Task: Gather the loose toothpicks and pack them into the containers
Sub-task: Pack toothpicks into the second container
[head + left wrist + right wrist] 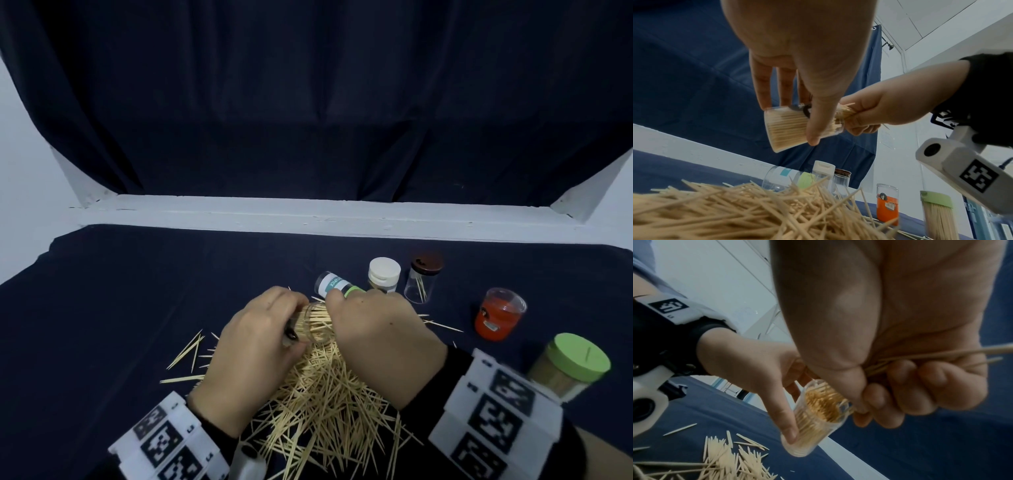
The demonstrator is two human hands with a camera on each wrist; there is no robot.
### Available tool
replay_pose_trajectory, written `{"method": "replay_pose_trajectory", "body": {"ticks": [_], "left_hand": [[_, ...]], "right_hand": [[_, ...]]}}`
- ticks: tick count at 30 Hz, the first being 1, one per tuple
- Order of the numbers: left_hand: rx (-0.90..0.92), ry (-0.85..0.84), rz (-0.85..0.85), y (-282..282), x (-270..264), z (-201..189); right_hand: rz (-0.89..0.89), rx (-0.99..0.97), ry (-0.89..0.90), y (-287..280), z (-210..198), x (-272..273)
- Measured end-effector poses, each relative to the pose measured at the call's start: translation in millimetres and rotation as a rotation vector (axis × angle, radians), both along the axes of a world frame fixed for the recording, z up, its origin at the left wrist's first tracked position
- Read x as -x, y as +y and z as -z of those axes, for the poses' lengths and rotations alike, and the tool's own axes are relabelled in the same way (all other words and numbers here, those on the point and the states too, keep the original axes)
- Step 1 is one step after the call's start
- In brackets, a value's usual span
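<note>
My left hand (263, 329) grips a clear plastic container (789, 128) tipped on its side, well filled with toothpicks; thumb and fingers wrap its wall (809, 418). My right hand (373, 329) holds a bundle of toothpicks (920, 360) in a curled fist, their tips at the container's open mouth (844, 112). Both hands hover above a large heap of loose toothpicks (329, 404) on the dark blue cloth. More strays (188, 353) lie to the left of the heap.
Behind the hands: a clear jar lying down with a green cap (337, 284), a white-capped jar (383, 274), a brown-lidded jar (423, 277). To the right stand an orange-labelled jar (498, 318) and a green-lidded full jar (572, 366). A white ledge (308, 216) borders the table's back.
</note>
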State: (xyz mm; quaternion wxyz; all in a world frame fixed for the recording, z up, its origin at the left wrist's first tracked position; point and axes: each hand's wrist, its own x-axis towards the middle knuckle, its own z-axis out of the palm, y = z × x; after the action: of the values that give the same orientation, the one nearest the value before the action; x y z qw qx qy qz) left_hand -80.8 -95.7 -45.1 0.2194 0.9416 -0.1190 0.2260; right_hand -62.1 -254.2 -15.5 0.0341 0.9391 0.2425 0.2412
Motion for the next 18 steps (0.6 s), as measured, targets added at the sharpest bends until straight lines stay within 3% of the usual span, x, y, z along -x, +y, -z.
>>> {"method": "replay_pose_trajectory", "body": {"ticks": [7,10,12,13,18], "left_hand": [[-0.012,-0.008,0.047,-2,-1,2],[0.019,-0.001,0.024,-1,-1,3],[0.034,0.01,0.011,0,-2,4],[0.038,0.018,0.005,1,-3,4],[0.055,0.05,-0.03,5,-6,5]], "right_hand": [[-0.049,-0.035,0.067,11,4,3],[-0.142,-0.092,0.413,3,-15,-6],[-0.148,-0.213,0.804,-5,-26,-12],[-0.15,-0.264,0.86,-8,-27,-15],[-0.161,-0.578,0.651,-12,-18,-21]]}}
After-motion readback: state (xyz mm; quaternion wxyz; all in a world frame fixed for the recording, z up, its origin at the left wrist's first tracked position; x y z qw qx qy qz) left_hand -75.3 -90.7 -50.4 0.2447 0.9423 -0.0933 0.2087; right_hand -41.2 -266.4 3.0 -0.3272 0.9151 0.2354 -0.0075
